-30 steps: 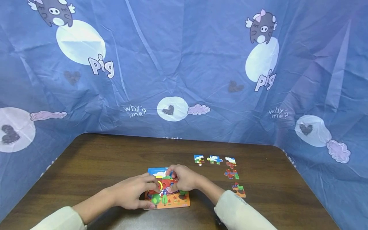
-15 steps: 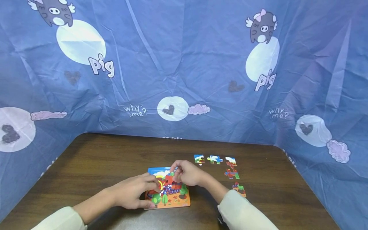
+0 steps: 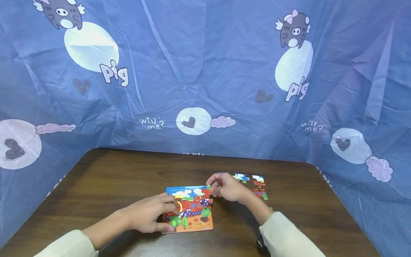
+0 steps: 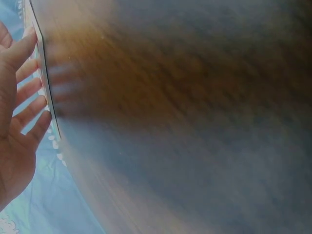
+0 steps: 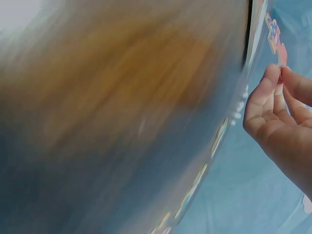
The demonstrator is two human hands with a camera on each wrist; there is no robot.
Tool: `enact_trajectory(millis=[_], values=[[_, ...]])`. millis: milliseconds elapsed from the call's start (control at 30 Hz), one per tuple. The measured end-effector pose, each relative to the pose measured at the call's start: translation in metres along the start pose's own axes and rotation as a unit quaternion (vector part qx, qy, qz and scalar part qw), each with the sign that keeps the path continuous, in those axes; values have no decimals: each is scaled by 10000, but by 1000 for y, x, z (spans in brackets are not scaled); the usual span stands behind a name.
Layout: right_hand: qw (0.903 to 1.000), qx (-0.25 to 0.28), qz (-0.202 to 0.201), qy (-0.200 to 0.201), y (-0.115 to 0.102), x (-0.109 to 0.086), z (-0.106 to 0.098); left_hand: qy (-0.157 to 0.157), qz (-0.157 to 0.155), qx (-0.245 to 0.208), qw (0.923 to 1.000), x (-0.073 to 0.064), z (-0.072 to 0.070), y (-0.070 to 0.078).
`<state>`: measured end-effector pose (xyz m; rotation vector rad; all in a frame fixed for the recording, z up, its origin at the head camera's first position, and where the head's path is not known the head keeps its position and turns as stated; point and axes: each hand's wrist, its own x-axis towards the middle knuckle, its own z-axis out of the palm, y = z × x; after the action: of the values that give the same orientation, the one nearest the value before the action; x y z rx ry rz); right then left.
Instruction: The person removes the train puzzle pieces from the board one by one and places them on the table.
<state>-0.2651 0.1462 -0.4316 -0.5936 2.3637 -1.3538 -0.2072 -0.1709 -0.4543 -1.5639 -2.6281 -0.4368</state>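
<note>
A jigsaw board [image 3: 192, 228] with a red train picture lies on the table at the middle front. My left hand [image 3: 149, 214] rests on its left side, fingers over the train's front and thumb at the lower left edge. In the left wrist view the left hand's [image 4: 22, 92] fingers reach the board's thin edge [image 4: 47, 83] fairly straight. My right hand [image 3: 228, 187] pinches a jigsaw piece [image 3: 207, 200] between thumb and finger at the board's right side. In the right wrist view this jigsaw piece [image 5: 275, 36] stands tilted beyond the fingertips.
Right of the board lie several loose jigsaw pieces, among them a cloud piece [image 3: 240, 177], a white-and-red piece [image 3: 258, 180] and a red-and-green piece [image 3: 260, 193]; my right hand and arm partly cover others. A blue printed cloth [image 3: 205, 89] hangs behind the brown table [image 3: 128, 167].
My right hand has lifted from the middle of the board and moved right, with a jigsaw piece in its fingers. My left hand has stayed on the board.
</note>
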Motion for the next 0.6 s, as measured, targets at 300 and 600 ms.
enact_trajectory(millis=[300, 600], values=[[9996, -56, 122, 247, 19, -16, -29, 7, -13, 18, 10000, -1, -1, 1], [9983, -199, 314, 439, 32, -33, -58, -111, -171, -168, 9997, 0, -3, 2]])
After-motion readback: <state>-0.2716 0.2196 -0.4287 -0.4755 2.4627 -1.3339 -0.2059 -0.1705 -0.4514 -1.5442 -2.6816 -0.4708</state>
